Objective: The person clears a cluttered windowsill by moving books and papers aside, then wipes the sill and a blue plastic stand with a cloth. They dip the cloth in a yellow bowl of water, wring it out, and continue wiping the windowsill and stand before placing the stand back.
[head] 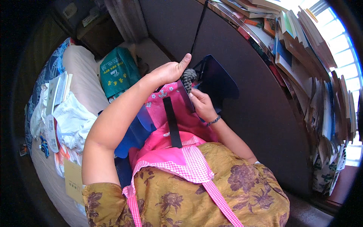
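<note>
In front of my chest, my right hand [202, 104] pinches the lower end of a bunched grey-and-black striped cloth [188, 78], beside the edge of a thin dark panel [185, 96]. My left hand [169, 72] is at the upper end of that panel, thumb raised; its fingers are hidden, so what it grips cannot be told. A dark blue sheet-like piece [219, 81] stands beyond the cloth. More blue plastic-looking material [132, 136] shows under my left forearm. The pink apron [158, 159] I wear hangs below my hands, with a black strip [171, 122] across it.
At left, a bed [80, 62] carries white clothes [76, 113], books [58, 89] and a tan envelope-like item [73, 178]. A green bag [119, 71] stands beyond my left arm. At right, a dark panel [255, 113] borders shelves of books [309, 48]. A black cord [199, 27] hangs above my hands.
</note>
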Tool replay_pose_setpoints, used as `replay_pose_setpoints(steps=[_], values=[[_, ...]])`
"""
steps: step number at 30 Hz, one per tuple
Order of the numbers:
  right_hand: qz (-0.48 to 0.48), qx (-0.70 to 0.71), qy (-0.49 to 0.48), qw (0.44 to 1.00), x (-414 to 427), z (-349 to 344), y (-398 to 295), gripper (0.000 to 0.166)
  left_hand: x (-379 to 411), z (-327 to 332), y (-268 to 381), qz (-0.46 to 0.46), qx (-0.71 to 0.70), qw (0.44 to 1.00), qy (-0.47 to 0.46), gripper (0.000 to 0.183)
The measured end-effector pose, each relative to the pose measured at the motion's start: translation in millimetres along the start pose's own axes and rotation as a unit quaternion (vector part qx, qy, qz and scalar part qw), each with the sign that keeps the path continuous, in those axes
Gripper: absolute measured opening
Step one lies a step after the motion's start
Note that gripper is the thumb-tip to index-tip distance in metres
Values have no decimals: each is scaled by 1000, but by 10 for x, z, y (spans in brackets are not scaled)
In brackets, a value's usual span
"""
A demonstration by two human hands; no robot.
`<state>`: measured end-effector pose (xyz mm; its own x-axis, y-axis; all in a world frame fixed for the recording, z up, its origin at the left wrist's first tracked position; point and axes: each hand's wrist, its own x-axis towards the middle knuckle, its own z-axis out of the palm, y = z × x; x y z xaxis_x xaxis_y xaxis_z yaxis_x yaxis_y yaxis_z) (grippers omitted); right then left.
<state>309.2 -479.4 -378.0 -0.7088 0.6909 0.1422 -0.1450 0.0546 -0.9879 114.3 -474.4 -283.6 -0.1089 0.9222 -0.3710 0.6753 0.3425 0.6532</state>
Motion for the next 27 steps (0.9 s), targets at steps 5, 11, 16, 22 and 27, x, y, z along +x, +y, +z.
replay_pose_setpoints(steps=[5,11,16,22,27], values=[[117,-222,-60,966,-209,-157,212,15,-80,-41,124,-6,14,1000,4,100],[41,153,144,977,-303,-253,-555,16,11,49,124,-10,-27,997,72,103],[-211,-150,114,959,-146,22,-1277,27,141,-276,-15,-77,-143,983,-89,97],[-281,-433,67,854,12,546,-1033,43,-302,-619,-351,-66,-83,982,-153,58],[-265,-572,11,777,229,563,-426,47,-767,-542,-643,45,-12,991,-129,41]])
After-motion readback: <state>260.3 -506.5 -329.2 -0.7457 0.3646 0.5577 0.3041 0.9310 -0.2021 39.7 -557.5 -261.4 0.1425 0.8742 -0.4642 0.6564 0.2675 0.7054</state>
